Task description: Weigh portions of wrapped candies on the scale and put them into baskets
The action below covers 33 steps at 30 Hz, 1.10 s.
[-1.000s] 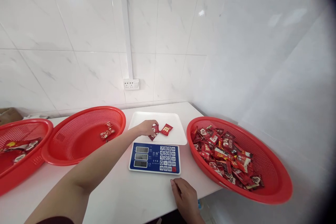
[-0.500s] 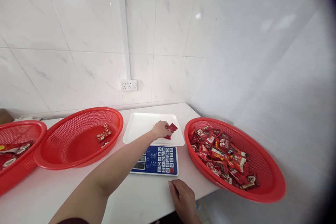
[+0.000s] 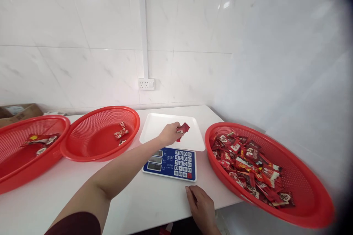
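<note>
My left hand (image 3: 171, 133) is closed on small red candy packets (image 3: 182, 129) over the white tray (image 3: 154, 125) of a weighing scale. The fingers pinch the packets at the tray's right half; part of them is hidden by the hand. The scale's blue keypad panel (image 3: 171, 163) lies in front of the tray, partly covered at its left by my forearm. My right hand (image 3: 202, 207) rests at the table's front edge, just below the panel, with its fingers curled in and nothing visible in them.
A red basket (image 3: 311, 191) heaped with red packets stands at the right, jutting over the table edge. Left of the scale is a red basket (image 3: 91, 136) with a few packets. Another red basket (image 3: 16, 180) and a cardboard box (image 3: 30, 112) are farther left.
The view has shifted, so the scale and baskets appear farther right. My left hand stays over the tray with the packets, which now show slightly more. My right hand keeps its place by the scale.
</note>
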Available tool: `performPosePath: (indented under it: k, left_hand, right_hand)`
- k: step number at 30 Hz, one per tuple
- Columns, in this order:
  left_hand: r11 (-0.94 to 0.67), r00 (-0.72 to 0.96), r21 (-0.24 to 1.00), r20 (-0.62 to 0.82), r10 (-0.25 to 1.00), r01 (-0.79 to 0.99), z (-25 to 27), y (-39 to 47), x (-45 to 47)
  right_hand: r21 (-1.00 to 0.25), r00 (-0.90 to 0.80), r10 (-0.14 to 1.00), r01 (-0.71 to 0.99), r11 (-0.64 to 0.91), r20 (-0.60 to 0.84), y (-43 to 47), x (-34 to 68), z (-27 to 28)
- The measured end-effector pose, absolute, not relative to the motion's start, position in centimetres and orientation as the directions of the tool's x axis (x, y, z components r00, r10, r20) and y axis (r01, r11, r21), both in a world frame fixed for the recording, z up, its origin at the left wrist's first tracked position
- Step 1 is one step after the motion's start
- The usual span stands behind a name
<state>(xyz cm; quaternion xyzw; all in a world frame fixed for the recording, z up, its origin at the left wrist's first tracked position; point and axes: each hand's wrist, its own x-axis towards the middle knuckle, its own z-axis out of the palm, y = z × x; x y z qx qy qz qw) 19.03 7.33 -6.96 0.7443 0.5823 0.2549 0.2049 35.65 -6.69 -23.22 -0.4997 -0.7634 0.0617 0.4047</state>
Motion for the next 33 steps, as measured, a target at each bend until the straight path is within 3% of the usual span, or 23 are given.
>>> performPosePath:
  k: [5,10,16,21,26,29,30,33]
  left_hand:
    - [-0.084,-0.051,0.647,0.186,0.981,0.758,-4.8,4.4,11.2]
    - [0.100,-0.351,0.662,0.257,0.901,0.742,-3.5,1.8,2.9]
    - [0.204,-0.479,0.651,0.277,0.833,0.732,-3.4,-0.2,-2.5]
    - [0.229,-0.560,0.637,0.382,0.735,0.736,-4.2,-1.5,-3.5]
    - [0.018,-0.438,0.522,0.696,0.569,0.853,-6.9,-3.9,1.3]
    - [-0.181,-0.250,0.407,0.795,0.553,0.895,-10.1,-5.6,5.3]
    - [-0.242,-0.195,0.381,0.808,0.556,0.892,-11.4,-6.1,6.5]
    - [-0.416,0.027,0.429,0.670,0.742,0.802,-15.5,-7.1,9.5]
  right_hand:
    - [-0.492,-0.193,0.808,0.708,0.507,0.557,-6.7,35.7,-23.3]
    - [-0.472,-0.200,0.801,0.718,0.512,0.565,-6.8,35.8,-23.2]
    - [-0.455,-0.215,0.801,0.729,0.512,0.558,-6.9,35.8,-23.2]
    - [-0.470,-0.209,0.824,0.736,0.487,0.526,-6.7,35.8,-23.4]
    - [-0.510,-0.184,0.862,0.741,0.437,0.472,-6.8,35.3,-22.4]
    - [-0.574,-0.169,0.896,0.715,0.398,0.411,-6.9,35.4,-20.9]
    - [-0.595,-0.171,0.903,0.702,0.392,0.394,-6.9,35.7,-20.2]
    - [-0.596,-0.177,0.899,0.696,0.402,0.400,-6.7,37.3,-17.3]
